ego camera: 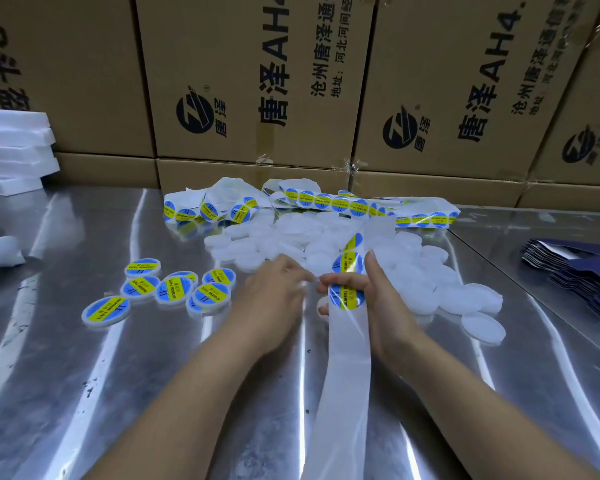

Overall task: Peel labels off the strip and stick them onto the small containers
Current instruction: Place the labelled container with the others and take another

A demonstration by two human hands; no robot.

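Right hand [385, 306] grips the white strip [347, 341] (round blue-yellow labels [347, 299]); left hand [274, 292] blurred, its hold unclear.

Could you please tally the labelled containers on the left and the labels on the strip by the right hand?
Labelled containers: at least 6; overlaps may hide more
Labels on the strip by the right hand: 3
Total: at least 9

Head-worn view, forward-down, close over table [84, 393]
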